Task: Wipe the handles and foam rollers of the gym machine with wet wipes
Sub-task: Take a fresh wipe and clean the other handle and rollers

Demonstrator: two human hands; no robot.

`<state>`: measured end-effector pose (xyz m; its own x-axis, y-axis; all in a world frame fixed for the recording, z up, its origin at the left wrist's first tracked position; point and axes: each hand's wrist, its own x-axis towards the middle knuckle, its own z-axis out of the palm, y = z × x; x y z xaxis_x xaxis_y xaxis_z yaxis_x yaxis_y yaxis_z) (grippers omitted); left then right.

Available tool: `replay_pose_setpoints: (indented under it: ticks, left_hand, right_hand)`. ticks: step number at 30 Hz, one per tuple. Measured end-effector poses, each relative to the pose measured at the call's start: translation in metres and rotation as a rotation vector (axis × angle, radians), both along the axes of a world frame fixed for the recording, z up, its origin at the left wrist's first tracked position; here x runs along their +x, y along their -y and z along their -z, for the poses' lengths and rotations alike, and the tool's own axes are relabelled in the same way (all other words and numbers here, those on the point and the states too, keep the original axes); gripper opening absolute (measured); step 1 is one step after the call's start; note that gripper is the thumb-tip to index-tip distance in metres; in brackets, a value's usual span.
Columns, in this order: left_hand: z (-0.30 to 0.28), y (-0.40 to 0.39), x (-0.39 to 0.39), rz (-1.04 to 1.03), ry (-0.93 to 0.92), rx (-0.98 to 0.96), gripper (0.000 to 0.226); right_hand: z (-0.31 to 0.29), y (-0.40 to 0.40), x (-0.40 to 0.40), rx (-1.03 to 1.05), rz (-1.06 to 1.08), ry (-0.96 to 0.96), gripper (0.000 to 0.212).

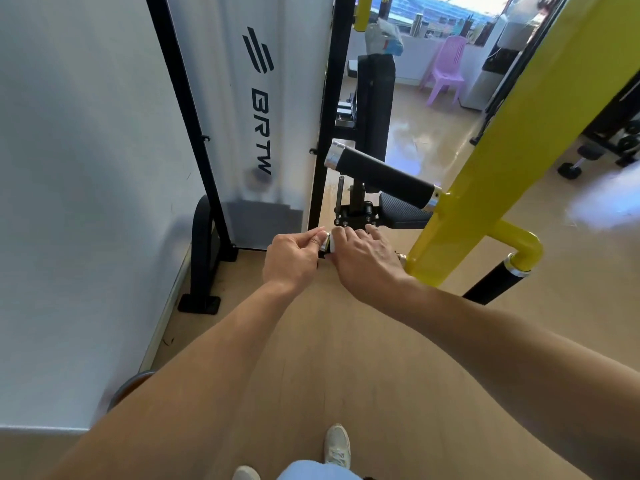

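Note:
A yellow machine arm carries black grip handles with chrome ends. The upper handle sticks out to the left, bare. My right hand is closed over the lower handle, which it hides almost fully. A sliver of white wet wipe shows at its fingertips. My left hand pinches that handle's chrome end cap between thumb and fingers. Another black handle points down at the lower right, beside a yellow elbow. No foam roller can be made out.
The white weight-stack cover with black uprights stands just behind the hands, and a white wall is on the left. A black seat pad, a pink chair and dumbbells lie beyond. My shoes are on the wooden floor.

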<state>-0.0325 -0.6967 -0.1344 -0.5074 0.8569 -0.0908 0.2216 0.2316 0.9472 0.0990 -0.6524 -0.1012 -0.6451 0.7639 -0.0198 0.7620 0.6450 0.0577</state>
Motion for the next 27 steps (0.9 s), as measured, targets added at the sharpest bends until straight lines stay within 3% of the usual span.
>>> replay_pose_setpoints:
  ticks: [7,9,15,17,24,27]
  left_hand:
    - [0.0,0.0,0.002,0.001,0.0,0.001,0.027]
    - [0.0,0.0,0.004,-0.001,0.006,0.006,0.027]
    - [0.0,0.001,0.004,0.017,0.032,0.009,0.021]
    - [-0.001,0.001,0.003,0.016,0.026,0.009,0.021]
    - [0.0,0.003,0.005,-0.016,0.02,0.001,0.025]
    - [0.0,0.002,0.008,-0.026,0.002,-0.003,0.025]
  right_hand:
    - [-0.018,0.011,0.036,0.227,0.168,0.481,0.034]
    - [-0.017,0.011,0.035,0.215,0.146,0.43,0.034]
    - [0.006,0.002,-0.01,0.099,-0.008,0.045,0.027]
    - [0.005,0.003,-0.009,0.124,-0.01,0.078,0.027]
    - [-0.025,0.02,0.042,0.274,0.165,0.62,0.032]
    - [-0.019,0.014,0.023,0.196,0.1,0.426,0.031]
